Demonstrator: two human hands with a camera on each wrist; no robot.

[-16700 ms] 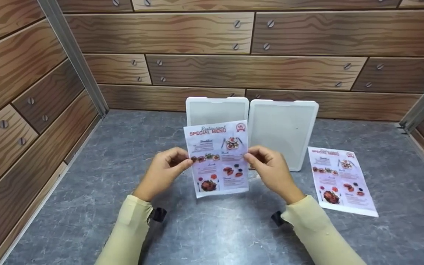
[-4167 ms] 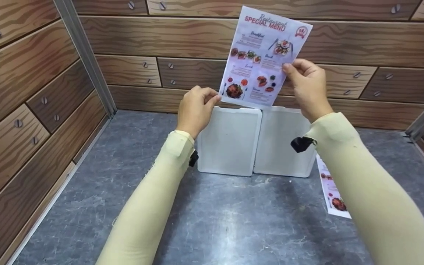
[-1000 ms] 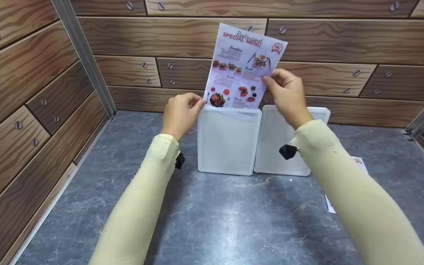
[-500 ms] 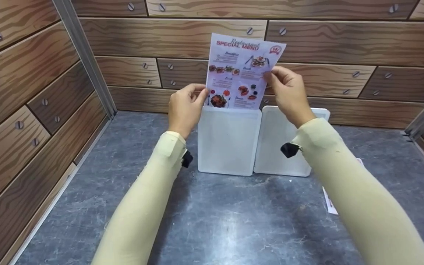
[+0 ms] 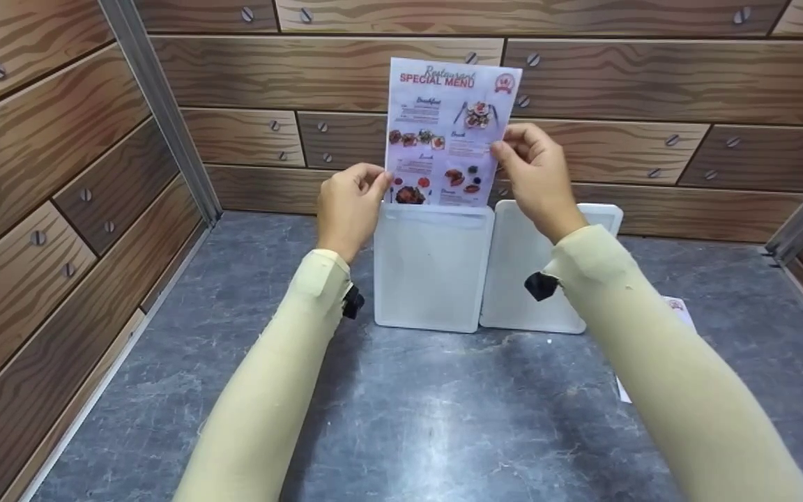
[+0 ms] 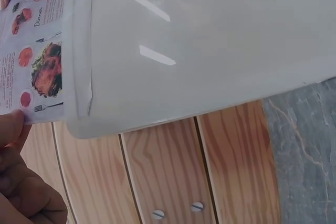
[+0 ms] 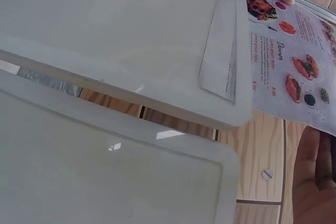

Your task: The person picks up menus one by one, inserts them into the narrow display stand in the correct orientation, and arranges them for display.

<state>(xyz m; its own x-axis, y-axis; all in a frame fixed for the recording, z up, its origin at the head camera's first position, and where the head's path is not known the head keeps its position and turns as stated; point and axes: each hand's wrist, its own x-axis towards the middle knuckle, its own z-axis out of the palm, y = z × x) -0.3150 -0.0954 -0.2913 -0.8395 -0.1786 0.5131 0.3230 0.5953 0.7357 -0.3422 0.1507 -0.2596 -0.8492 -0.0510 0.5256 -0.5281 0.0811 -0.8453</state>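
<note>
A printed restaurant menu sheet [image 5: 454,139] stands nearly upright above the left white sign holder [image 5: 433,272]. Its lower edge has entered the holder's top, and a strip of paper shows behind the clear front in both wrist views. My left hand [image 5: 349,213] pinches the sheet's left edge between thumb and fingers, just above the holder. Higher up, the right edge is pinched by my right hand [image 5: 541,185]. A second white sign holder [image 5: 534,286] stands close on the right, partly covered by my right hand and wrist.
A second menu sheet [image 5: 680,310] lies on the grey marbled table [image 5: 401,404], mostly hidden under my right forearm. Behind the holders rises a wood-patterned wall [image 5: 638,153], with another such wall [image 5: 60,209] at the left.
The menu, earlier in front of the holder and then above it, now has its lower edge inside. Over the last second it has straightened from a tilt, and my left hand grips slightly higher.
</note>
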